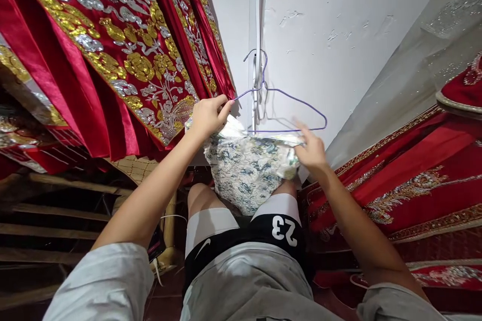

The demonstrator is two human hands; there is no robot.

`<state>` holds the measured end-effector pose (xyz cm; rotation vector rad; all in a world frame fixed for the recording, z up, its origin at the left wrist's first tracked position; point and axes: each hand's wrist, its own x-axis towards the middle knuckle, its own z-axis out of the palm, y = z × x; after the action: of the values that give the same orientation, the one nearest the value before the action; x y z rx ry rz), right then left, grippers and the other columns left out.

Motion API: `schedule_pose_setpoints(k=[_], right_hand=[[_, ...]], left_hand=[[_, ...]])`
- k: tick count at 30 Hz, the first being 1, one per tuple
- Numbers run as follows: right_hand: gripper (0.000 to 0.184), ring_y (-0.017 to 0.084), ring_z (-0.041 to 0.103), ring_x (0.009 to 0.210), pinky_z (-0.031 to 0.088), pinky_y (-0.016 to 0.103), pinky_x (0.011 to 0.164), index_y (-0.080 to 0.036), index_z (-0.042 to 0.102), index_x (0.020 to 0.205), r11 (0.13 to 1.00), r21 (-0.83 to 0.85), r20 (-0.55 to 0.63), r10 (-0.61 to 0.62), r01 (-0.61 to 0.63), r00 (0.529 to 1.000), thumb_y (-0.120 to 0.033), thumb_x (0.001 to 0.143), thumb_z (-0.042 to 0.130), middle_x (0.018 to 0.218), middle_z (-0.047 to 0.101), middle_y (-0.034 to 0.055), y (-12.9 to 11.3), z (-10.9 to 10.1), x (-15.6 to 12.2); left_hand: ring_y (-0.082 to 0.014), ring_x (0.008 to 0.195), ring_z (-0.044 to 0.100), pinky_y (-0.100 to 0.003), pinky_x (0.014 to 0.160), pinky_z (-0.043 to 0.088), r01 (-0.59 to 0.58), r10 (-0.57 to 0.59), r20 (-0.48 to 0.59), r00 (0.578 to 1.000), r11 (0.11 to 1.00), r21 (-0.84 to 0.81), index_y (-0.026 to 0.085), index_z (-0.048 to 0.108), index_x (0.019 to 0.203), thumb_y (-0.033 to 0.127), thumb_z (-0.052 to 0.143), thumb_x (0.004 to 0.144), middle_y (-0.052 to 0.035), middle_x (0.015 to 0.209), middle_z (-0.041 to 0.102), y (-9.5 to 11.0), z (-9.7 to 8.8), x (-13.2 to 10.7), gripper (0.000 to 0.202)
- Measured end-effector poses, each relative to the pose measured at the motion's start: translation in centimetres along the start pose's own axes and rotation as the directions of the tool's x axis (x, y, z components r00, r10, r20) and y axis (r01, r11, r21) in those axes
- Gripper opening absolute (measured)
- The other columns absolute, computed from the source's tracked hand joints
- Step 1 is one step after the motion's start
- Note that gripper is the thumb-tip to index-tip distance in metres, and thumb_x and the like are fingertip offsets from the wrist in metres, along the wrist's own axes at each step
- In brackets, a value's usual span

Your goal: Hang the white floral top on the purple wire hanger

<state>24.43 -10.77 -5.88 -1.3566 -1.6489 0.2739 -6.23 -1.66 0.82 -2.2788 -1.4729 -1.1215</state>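
A purple wire clothes hanger is in front of the white wall, its hook pointing up. Its left end is pinched between the thumb and fingers of my left hand; white fabric gathers just under that hand. Below the hanger's lower bar hangs a white garment with a blue-green floral print, reaching down between my knees. My right hand is at the garment's upper right edge, closed on the cloth, with one finger stretched toward the hanger and smeared by motion. The hanger's right corner is free of fabric.
Red garments with gold and silver embroidery hang on the left. More red beaded garments and a sheer pale fabric are on the right. A narrow white vertical strip runs down the wall. Wooden slats lie at lower left.
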Motion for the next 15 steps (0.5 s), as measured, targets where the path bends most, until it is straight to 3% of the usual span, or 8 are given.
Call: schedule_pose_setpoints(k=[2, 4, 7, 10, 13, 15], right_hand=[[0.087, 0.021, 0.061, 0.065, 0.052, 0.037, 0.068, -0.026, 0.038, 0.158, 0.999, 0.017, -0.221, 0.047, -0.045, 0.974, -0.015, 0.075, 0.06, 0.088, 0.076, 0.0038, 0.8, -1.4, 0.5], [0.087, 0.02, 0.059, 0.063, 0.052, 0.038, 0.066, -0.02, 0.039, 0.157, 0.998, 0.055, -0.285, 0.052, -0.037, 0.957, -0.016, 0.074, 0.065, 0.082, 0.073, 0.0036, 1.8, -2.8, 1.6], [0.06, 0.018, 0.057, 0.06, 0.05, 0.034, 0.057, -0.013, 0.069, 0.128, 0.992, 0.128, -0.127, 0.034, -0.017, 0.991, -0.019, 0.069, 0.076, 0.073, 0.07, 0.0039, 2.6, -5.5, 3.4], [0.032, 0.017, 0.059, 0.058, 0.046, 0.03, 0.05, -0.016, 0.079, 0.093, 0.975, 0.208, 0.122, 0.059, -0.084, 0.991, -0.03, 0.065, 0.086, 0.073, 0.072, 0.0065, 1.7, -9.0, 4.5], [0.037, 0.021, 0.066, 0.061, 0.051, 0.034, 0.053, -0.018, 0.078, 0.08, 0.912, 0.308, 0.354, 0.155, -0.272, 0.922, -0.048, 0.063, 0.089, 0.076, 0.075, 0.0113, -0.4, -11.3, 5.1], [0.048, 0.026, 0.071, 0.07, 0.056, 0.04, 0.062, -0.018, 0.078, 0.081, 0.839, 0.429, 0.393, 0.161, -0.335, 0.905, -0.063, 0.067, 0.082, 0.08, 0.076, 0.0135, -1.7, -10.2, 5.4]], left_hand=[[-0.021, 0.064, 0.055, -0.032, 0.065, 0.037, -0.015, 0.015, -0.002, 1.0, 1.0, -0.01, 0.021, 0.061, 0.074, 0.049, 0.047, 0.098, -0.0031, 0.059, 0.053, 0.2, -0.2, -0.1, 0.04], [-0.0196, 0.061, 0.053, -0.032, 0.065, 0.037, -0.024, 0.024, 0.004, 1.0, 0.999, -0.035, 0.021, 0.06, 0.071, 0.049, 0.048, 0.098, -0.0019, 0.056, 0.048, 0.3, -0.4, 0.0, 0.041], [-0.0186, 0.06, 0.05, -0.032, 0.065, 0.037, -0.017, 0.018, 0.014, 1.0, 0.999, -0.05, 0.02, 0.059, 0.069, 0.049, 0.05, 0.096, -0.001, 0.054, 0.045, 0.0, -0.7, 0.2, 0.04], [-0.0178, 0.062, 0.051, -0.031, 0.066, 0.039, 0.033, -0.037, -0.044, 0.998, 0.995, -0.091, 0.02, 0.058, 0.072, 0.049, 0.049, 0.096, -0.0009, 0.058, 0.049, -1.2, -0.6, 0.4, 0.038], [-0.0168, 0.066, 0.054, -0.029, 0.067, 0.041, 0.094, -0.123, -0.129, 0.984, 0.972, -0.215, 0.02, 0.059, 0.082, 0.047, 0.05, 0.096, -0.0018, 0.069, 0.059, -3.1, -0.1, 0.2, 0.031], [-0.016, 0.066, 0.053, -0.028, 0.066, 0.041, 0.118, -0.157, -0.116, 0.981, 0.95, -0.29, 0.02, 0.056, 0.079, 0.045, 0.052, 0.095, -0.0012, 0.069, 0.058, -4.0, 0.5, 0.0, 0.029]])
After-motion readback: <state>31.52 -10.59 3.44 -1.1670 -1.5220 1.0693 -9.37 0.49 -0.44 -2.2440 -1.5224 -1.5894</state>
